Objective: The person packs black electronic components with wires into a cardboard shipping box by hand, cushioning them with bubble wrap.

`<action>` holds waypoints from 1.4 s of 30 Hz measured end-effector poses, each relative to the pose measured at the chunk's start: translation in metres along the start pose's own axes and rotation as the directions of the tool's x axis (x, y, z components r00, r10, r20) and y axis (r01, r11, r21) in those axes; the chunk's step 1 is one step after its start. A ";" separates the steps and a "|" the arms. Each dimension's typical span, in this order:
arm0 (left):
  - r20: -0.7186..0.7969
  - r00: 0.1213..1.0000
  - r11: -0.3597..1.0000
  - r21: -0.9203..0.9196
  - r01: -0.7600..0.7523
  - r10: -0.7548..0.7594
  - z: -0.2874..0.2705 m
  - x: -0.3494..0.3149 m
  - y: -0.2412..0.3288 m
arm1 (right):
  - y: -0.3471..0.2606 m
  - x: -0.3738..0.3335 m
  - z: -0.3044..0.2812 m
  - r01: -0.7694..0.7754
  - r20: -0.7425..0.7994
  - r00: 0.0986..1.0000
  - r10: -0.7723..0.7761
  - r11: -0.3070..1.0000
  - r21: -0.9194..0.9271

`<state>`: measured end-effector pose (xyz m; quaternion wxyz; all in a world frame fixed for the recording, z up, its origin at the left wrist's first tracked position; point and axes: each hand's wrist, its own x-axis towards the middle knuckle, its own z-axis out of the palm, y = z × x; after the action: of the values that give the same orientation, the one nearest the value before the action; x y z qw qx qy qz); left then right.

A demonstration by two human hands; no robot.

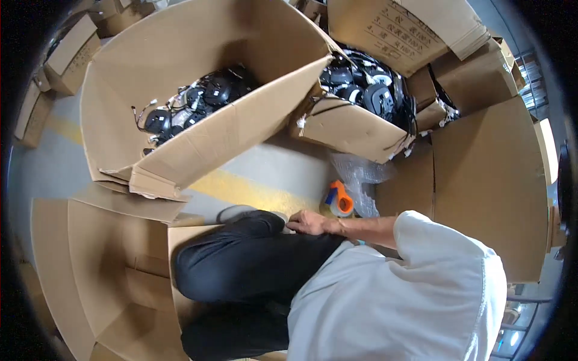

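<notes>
Big carton (241, 129), 10 o'clock: matt brown cardboard, creased | parts inside (220, 92): black plastic, shine glossily | bubble wrap (360, 174), 3 o'clock: clear plastic, glints | tape dispenser (344, 199), 4 o'clock: smooth orange plastic | shirt (391, 301), 5 o'clock: matt white cloth | trousers (241, 265), 7 o'clock: matt dark cloth | floor stripe (241, 191), 9 o'clock: looks smooth, painted

We see an orange tape dispenser (341, 198) with a blue part on its left side, lying on the grey floor (265, 159) near the right end of the yellow stripe (241, 189). At its lower end we make out something pale and see-through, too small to tell more. Just beside it, we find a sheet of clear plastic film (355, 171), crumpled and shiny, spread from below the lower edge of the parts-filled carton (355, 129) down along the dispenser's right side. Whether the two touch, we cannot tell.
</notes>
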<state>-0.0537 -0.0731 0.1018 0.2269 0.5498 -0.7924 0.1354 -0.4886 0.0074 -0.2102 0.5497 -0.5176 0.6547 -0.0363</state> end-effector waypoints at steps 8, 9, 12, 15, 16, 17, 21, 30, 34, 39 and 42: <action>-0.055 0.972 0.949 -0.213 -0.235 0.228 0.035 0.068 0.057 | 0.051 -0.019 0.004 0.451 -0.325 0.808 -0.491 0.871 -0.196; -0.099 0.972 0.952 -0.201 -0.230 0.213 0.042 0.078 0.070 | 0.058 0.007 -0.040 0.489 -0.302 0.784 -0.542 0.840 -0.236; 0.009 0.970 0.941 -0.244 -0.233 0.243 0.011 0.072 0.060 | 0.093 -0.009 -0.006 -0.106 -0.036 0.994 0.108 0.994 0.037; 0.021 0.985 0.984 -0.041 -0.171 0.172 -0.051 0.058 0.032 | 0.085 -0.016 -0.028 0.035 0.062 0.998 -0.031 0.997 -0.067; -0.047 0.989 0.989 0.047 -0.137 0.139 -0.061 0.056 0.030 | 0.122 0.004 -0.019 0.316 -0.107 0.934 -0.341 0.927 -0.202; -0.117 0.988 0.985 0.154 -0.083 0.101 -0.074 0.056 0.028 | 0.145 0.014 -0.005 0.564 -0.208 0.733 -0.647 0.750 -0.345; -0.188 0.980 0.822 0.566 0.058 0.061 -0.214 0.002 0.002 | 0.074 0.024 -0.036 0.167 0.274 0.953 -0.128 0.978 -0.123; -0.454 0.810 0.270 0.782 0.562 -0.371 -0.314 -0.165 0.155 | -0.246 0.236 -0.027 0.736 0.725 0.598 -0.341 0.590 -0.330; -0.549 0.755 0.254 0.721 0.644 -0.358 -0.285 -0.204 0.134 | -0.339 0.253 -0.007 0.774 0.701 0.592 -0.397 0.522 -0.358; -0.492 0.794 0.444 0.659 0.607 -0.356 -0.305 -0.271 0.116 | -0.263 0.172 0.026 0.671 0.592 0.701 -0.398 0.650 -0.358; -0.537 0.723 0.521 0.505 0.688 -0.435 -0.261 -0.248 0.149 | -0.256 0.138 -0.098 0.586 0.511 0.792 -0.334 0.651 -0.483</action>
<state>-0.0646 0.3025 0.2056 0.1774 0.7887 -0.4078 0.4244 -0.3801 -0.2613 -0.1078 0.4346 -0.8164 0.3536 0.1395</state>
